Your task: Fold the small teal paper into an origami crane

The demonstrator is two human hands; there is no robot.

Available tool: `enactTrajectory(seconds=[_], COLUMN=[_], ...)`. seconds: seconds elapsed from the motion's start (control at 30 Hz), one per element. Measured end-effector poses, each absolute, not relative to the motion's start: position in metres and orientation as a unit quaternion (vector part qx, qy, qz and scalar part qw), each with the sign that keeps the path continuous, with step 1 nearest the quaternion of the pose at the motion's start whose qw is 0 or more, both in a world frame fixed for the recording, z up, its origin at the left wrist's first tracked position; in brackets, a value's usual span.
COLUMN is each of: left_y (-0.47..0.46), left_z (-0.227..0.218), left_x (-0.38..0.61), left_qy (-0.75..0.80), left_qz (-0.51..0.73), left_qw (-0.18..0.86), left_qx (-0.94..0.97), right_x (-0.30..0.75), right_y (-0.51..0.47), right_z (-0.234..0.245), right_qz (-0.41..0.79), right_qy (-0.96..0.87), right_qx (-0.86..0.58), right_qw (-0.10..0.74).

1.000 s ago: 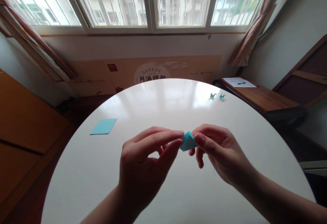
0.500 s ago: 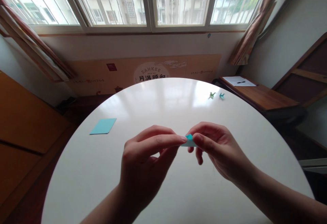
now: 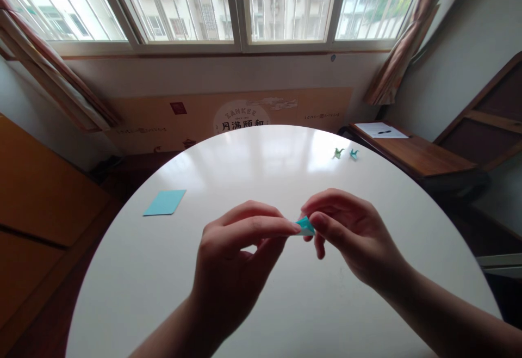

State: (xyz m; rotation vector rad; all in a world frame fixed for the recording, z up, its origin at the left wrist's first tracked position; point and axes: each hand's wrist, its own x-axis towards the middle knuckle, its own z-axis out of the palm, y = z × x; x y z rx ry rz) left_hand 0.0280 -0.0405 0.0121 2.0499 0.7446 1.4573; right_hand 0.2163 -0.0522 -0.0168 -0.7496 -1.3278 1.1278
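Note:
A small folded piece of teal paper is held above the round white table. My left hand pinches its left side between thumb and forefinger. My right hand pinches its right side, fingers curled over it. Most of the paper is hidden between the fingertips; only a small teal corner shows.
A flat light-blue paper sheet lies on the table at the left. Two small folded paper figures, a green one and a teal one, stand at the far right. A wooden side table with a paper and pen is beyond.
The folded paper showed as a wider teal shape a second ago. Both hands have closed in on it and pressed it flatter, so only a small corner shows now.

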Motion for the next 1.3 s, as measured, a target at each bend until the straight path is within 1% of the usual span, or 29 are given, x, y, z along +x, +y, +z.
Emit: enactTrajectory(seconds=[0.1, 0.3, 0.37, 0.73, 0.93, 1.0, 1.17, 1.3], left_y=[-0.041, -0.04, -0.04, -0.04, -0.04, -0.04, -0.04, -0.039], left_z=[0.012, 0.011, 0.01, 0.006, 0.006, 0.006, 0.007, 0.006], left_x=[0.028, 0.029, 0.028, 0.03, 0.03, 0.03, 0.031, 0.03], left_qy=[0.296, 0.303, 0.304, 0.309, 0.309, 0.299, 0.271, 0.273], left_qz=[0.535, 0.536, 0.538, 0.55, 0.547, 0.547, 0.547, 0.543], left_qw=[0.275, 0.282, 0.28, 0.284, 0.267, 0.252, 0.209, 0.192], left_qx=[0.742, 0.736, 0.735, 0.722, 0.731, 0.74, 0.764, 0.77], right_x=[0.219, 0.222, 0.221, 0.221, 0.225, 0.226, 0.228, 0.229], right_y=[-0.054, -0.054, -0.054, -0.053, -0.051, -0.05, -0.05, -0.052], right_z=[-0.014, -0.009, -0.009, -0.011, -0.009, -0.008, -0.004, -0.002], right_qz=[0.44, 0.332, 0.322, 0.386, 0.497, 0.514, 0.509, 0.451], right_qy=[-0.6, -0.686, -0.687, -0.66, -0.619, -0.615, -0.637, -0.675], right_qx=[-0.297, -0.301, -0.312, -0.314, -0.295, -0.294, -0.31, -0.323], right_qw=[0.599, 0.573, 0.572, 0.563, 0.531, 0.521, 0.49, 0.487])
